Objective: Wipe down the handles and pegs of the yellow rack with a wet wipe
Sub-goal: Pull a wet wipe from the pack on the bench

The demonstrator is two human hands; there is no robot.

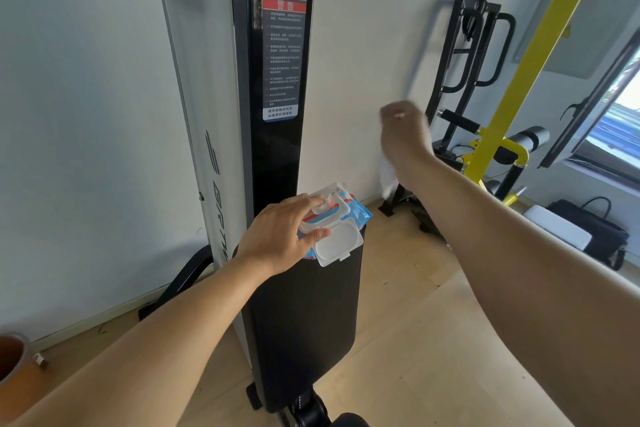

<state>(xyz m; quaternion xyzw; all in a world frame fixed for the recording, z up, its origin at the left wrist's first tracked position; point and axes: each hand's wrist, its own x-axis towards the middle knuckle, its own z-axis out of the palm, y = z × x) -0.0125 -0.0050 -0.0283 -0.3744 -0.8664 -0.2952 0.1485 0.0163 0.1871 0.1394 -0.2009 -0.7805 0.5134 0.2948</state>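
Fingers: left hand [277, 236] holds wipe pack [334, 225] on bench [304, 322]; right hand [405, 139] pinches wet wipe [388, 180], blurred.
Room: white wall [69, 114], wood floor [433, 322].
Yellow rack [519, 80]: far right, by window [616, 114].

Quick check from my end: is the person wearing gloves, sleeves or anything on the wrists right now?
No. The left hand and right hand are bare, with no gloves, rings, watch or bands visible. Both forearms are uncovered as far as the frame shows; no sleeve edge appears. The right hand is motion-blurred, so fine detail there is unclear.
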